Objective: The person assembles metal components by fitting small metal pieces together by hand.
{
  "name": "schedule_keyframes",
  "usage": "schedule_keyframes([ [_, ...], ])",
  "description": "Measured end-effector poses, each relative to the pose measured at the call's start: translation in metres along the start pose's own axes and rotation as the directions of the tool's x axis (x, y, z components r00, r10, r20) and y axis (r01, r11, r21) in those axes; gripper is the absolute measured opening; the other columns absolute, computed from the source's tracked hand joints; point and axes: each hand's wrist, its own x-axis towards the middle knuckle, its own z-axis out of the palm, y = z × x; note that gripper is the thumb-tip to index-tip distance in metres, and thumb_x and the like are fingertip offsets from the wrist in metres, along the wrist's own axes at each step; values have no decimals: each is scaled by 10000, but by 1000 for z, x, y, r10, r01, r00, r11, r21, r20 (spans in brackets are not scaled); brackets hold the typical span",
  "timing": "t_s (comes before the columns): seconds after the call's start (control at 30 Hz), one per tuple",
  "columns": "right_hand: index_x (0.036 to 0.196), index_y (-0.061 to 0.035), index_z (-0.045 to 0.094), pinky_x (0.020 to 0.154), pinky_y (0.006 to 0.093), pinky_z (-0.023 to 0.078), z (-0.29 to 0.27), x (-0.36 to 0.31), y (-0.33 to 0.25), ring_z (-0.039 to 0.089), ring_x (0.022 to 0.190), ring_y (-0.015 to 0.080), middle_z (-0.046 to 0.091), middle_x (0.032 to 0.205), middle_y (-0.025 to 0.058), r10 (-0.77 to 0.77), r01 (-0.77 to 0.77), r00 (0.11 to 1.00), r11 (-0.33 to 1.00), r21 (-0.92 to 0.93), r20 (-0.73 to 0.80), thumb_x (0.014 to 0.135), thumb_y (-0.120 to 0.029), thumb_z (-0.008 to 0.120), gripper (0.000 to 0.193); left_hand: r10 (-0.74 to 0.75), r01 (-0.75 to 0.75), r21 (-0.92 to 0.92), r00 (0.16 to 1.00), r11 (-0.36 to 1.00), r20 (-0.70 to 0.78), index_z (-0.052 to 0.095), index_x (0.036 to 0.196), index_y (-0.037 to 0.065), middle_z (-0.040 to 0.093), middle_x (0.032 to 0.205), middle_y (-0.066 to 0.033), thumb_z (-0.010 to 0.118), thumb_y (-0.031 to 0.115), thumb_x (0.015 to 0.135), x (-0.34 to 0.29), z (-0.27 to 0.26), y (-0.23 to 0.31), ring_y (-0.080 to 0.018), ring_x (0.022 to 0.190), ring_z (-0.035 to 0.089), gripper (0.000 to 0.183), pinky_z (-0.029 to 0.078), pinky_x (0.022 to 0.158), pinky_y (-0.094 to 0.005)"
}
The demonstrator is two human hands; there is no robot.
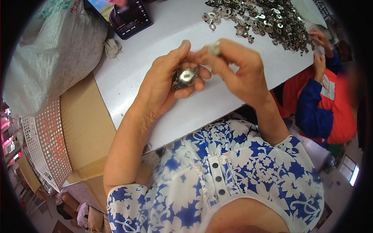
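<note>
Over the table, my left fingers curl around metal parts, probably so none drop; right fingers hover beside, blurred, can't tell if gripping.

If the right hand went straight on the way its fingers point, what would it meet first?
Likely the left hand, around its extended thumb; the right hand is blurred, so depth is unclear.
</note>
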Motion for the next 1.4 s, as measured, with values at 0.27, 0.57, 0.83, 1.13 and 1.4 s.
schedule_keyframes([
  [0.27,932,5,643,603,291,475,-10,25,60,594,652,162,643,841,88,-165,93,984,799,-594,-68,875,-24,689,79,29,-31,43,999,999,42,635,1017,-40,675,823,-114,554,204,1017,1,-3,-3,-108,611,625,257,354,373,-149],
  [0.57,960,-4,640,634,255,497,-12,3,10,638,722,120,639,825,23,274,-267,961,954,138,-32,929,-72,687,88,23,-23,42,1000,999,1,642,1026,-31,681,841,-104,571,223,1012,-4,-5,-2,-102,625,631,264,374,384,-150],
  [0.83,1013,7,691,592,208,454,-12,22,7,551,660,62,625,827,14,191,-189,981,978,88,-22,942,-40,642,98,54,-53,13,997,999,-62,657,1026,-13,677,854,-85,621,64,953,-5,-8,0,-79,642,607,113,337,404,-146],
  [1.13,993,7,689,577,282,447,-14,34,39,545,597,136,606,800,51,8,20,997,936,-351,80,881,-28,690,117,39,-39,8,997,999,-61,658,1032,-14,681,834,-74,625,107,965,-7,-10,0,-75,630,615,142,344,402,-145],
  [1.4,940,1,704,527,182,329,-13,-7,34,411,597,-2,520,730,-60,204,-202,977,979,39,-57,875,35,695,74,69,-67,24,995,997,-75,657,1031,-20,671,824,-60,614,148,972,-7,-14,3,-59,617,600,183,330,398,-145],
])
